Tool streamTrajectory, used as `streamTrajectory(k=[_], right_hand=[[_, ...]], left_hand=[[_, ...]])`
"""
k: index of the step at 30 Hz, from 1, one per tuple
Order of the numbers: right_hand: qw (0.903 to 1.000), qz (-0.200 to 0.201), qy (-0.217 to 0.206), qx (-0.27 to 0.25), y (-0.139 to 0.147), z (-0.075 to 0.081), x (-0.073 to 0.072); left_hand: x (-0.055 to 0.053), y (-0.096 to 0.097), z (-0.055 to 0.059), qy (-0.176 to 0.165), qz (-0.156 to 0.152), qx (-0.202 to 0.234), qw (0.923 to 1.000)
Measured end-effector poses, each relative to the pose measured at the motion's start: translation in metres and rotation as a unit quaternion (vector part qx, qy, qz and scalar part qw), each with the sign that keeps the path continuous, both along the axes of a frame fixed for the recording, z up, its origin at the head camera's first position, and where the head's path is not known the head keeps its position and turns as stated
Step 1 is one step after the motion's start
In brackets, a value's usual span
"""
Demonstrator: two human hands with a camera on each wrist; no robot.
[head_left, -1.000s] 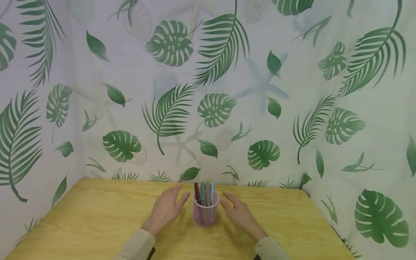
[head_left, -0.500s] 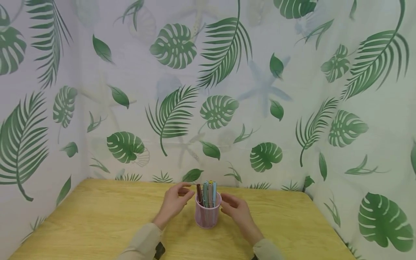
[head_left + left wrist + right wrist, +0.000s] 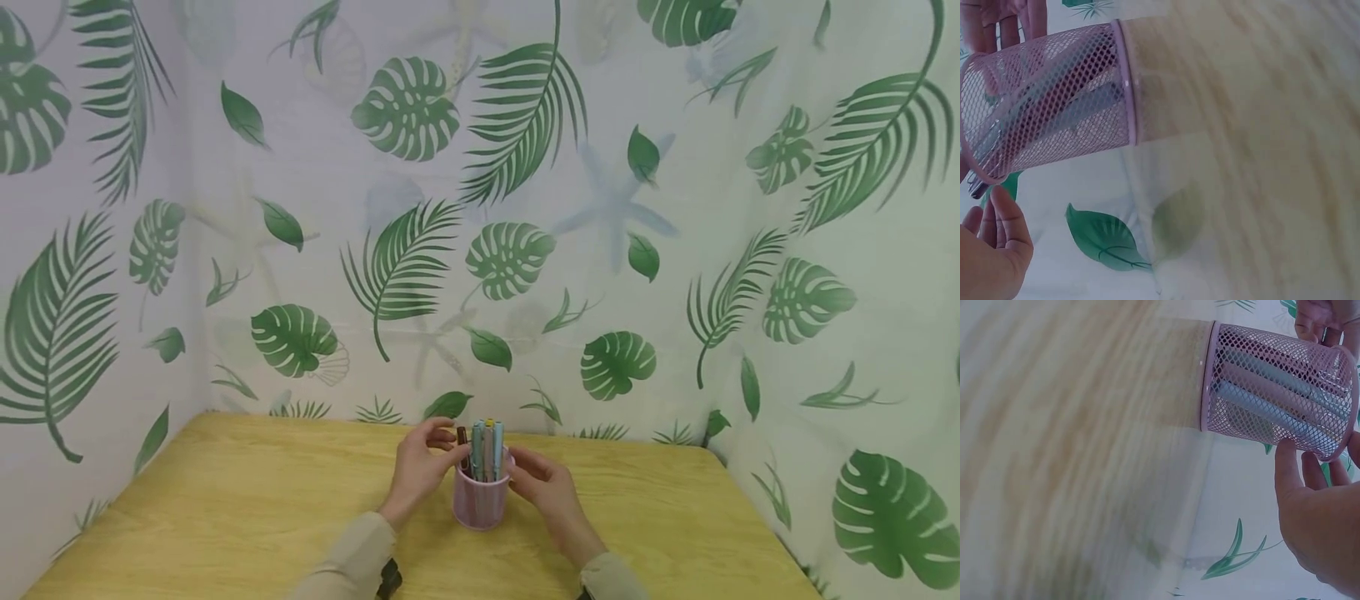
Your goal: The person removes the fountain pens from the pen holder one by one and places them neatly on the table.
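Left hand point(image 3: 420, 467): relaxed, thumb and fingers spread round the brown pen point(image 3: 462, 434), not closed on it. That pen's cap end is up, long axis near vertical, leaning toward this hand. Pink mesh cup point(image 3: 480, 504): between both hands, upright, mouth up. Right hand point(image 3: 551, 492): extended fingers against the cup's near side, not wrapped. Advice: brace lightly there; pull along the pen's lean.

Worktop point(image 3: 285, 492): yellow-brown wood grain, far right corner rounded
Pink mesh cup point(image 3: 480, 508): upright on the worktop, short of the far edge, roughly midway between the far corners
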State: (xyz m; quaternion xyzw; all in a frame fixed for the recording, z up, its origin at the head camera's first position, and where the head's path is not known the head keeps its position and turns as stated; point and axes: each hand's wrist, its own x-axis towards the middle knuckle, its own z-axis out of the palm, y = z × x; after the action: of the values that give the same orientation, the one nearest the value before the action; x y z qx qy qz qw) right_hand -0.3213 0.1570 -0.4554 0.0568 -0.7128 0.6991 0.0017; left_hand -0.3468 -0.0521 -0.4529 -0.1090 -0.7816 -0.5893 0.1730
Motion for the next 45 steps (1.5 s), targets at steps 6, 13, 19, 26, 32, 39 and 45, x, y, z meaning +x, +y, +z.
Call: streamTrajectory(k=[6, 13, 19, 26, 32, 39, 45], right_hand=[[1.0000, 0.000, 0.004, -0.006, 0.000, -0.002, -0.001], [1.0000, 0.005, 0.004, 0.001, 0.000, -0.001, 0.000], [1.0000, 0.005, 0.005, 0.002, -0.001, 0.001, 0.000], [0.9998, 0.007, 0.007, 0.016, -0.003, 0.003, 0.000], [0.9997, 0.004, 0.005, 0.024, -0.003, 0.002, -0.002], [0.9997, -0.001, 0.004, 0.025, -0.003, 0.001, 0.000], [0.9998, -0.009, 0.006, 0.014, -0.003, 0.000, 0.000]], left_hand=[[0.001, 0.006, -0.001, 0.003, 0.006, 0.008, 0.9999], [0.000, 0.007, -0.001, 0.000, 0.013, 0.007, 0.9999], [-0.005, 0.007, 0.000, 0.000, 0.012, 0.006, 0.9999], [-0.003, 0.004, 0.003, 0.010, 0.004, -0.006, 0.9999], [-0.006, -0.001, 0.002, 0.007, -0.014, 0.015, 0.9998], [-0.008, -0.004, 0.003, 0.003, -0.020, 0.040, 0.9990], [-0.008, -0.004, 0.005, 0.006, -0.036, 0.064, 0.9973]])
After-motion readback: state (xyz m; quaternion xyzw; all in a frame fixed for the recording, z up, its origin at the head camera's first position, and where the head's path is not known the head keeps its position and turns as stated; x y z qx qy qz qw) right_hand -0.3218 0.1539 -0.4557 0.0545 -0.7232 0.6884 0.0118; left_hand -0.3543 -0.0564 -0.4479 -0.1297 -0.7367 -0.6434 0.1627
